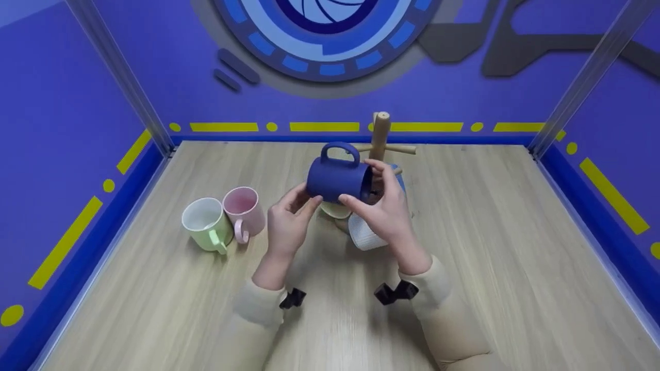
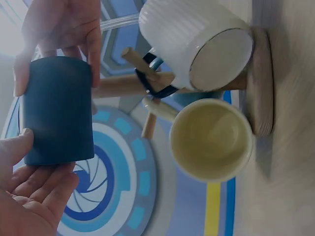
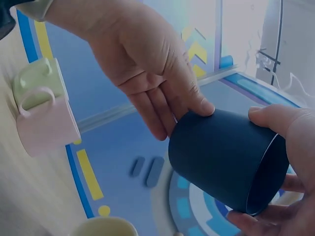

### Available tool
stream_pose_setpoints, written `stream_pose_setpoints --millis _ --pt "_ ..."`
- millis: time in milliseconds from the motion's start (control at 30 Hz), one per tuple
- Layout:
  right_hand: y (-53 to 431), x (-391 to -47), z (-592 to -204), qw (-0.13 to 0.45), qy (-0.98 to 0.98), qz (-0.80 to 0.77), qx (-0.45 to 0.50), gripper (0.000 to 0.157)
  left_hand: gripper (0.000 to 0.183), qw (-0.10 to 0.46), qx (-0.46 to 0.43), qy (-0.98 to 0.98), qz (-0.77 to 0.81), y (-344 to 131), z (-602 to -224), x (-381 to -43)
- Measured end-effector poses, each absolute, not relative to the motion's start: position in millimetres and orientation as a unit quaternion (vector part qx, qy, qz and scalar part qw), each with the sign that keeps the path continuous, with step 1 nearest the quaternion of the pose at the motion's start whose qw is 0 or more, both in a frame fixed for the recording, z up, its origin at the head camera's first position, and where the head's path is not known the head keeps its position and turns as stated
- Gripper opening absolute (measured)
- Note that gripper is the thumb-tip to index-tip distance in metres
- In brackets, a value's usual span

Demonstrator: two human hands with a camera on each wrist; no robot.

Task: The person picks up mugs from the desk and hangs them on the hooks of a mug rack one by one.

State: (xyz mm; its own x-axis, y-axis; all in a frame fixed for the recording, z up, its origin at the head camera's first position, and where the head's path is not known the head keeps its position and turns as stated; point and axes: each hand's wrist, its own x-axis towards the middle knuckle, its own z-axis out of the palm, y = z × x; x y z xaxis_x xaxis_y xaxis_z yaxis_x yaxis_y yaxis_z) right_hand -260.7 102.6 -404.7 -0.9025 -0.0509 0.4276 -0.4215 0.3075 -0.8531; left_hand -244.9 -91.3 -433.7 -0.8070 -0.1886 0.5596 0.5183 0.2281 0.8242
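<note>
A dark blue mug (image 1: 335, 180) is held on its side in the air, with its handle up and its mouth facing right in the head view. My left hand (image 1: 287, 224) grips the base end between thumb and fingers. At the rim end, my right hand (image 1: 388, 211) holds it with the thumb below and fingers on the far side. Behind and below stands a wooden mug tree (image 1: 380, 134). A ribbed white mug (image 2: 192, 39) and a cream-yellow mug (image 2: 211, 140) hang on it, and a blue mug (image 1: 400, 178) is mostly hidden by my right hand.
On the left of the wooden table (image 1: 154, 299), a light green mug (image 1: 223, 232) and a pink mug (image 1: 253, 219) stand upright side by side. Blue printed panels (image 1: 319, 111) enclose the table at the back and both sides.
</note>
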Motion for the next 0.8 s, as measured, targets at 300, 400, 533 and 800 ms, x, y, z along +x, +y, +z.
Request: stream_pose_setpoints --millis 300,400,533,800 --pt "110.2 -272.2 -405.9 0.144 -0.806 0.568 0.08 0.077 0.038 0.249 -0.081 -0.709 -0.655 -72.7 -438.9 -265.0" --pt "111.7 -275.9 -407.8 0.146 -0.814 0.558 0.072 0.077 0.037 0.241 -0.076 -0.71 -0.658 -70.5 -441.7 -269.1" --pt "113.1 -278.3 -409.3 0.141 -0.822 0.548 0.062 0.078 0.039 0.222 -0.061 -0.713 -0.663 -69.1 -445.7 -272.6" --pt "116.0 -277.4 -405.9 0.115 -0.845 0.522 0.022 0.085 0.039 0.201 -0.047 -0.713 -0.67 -63.9 -448.7 -278.0"
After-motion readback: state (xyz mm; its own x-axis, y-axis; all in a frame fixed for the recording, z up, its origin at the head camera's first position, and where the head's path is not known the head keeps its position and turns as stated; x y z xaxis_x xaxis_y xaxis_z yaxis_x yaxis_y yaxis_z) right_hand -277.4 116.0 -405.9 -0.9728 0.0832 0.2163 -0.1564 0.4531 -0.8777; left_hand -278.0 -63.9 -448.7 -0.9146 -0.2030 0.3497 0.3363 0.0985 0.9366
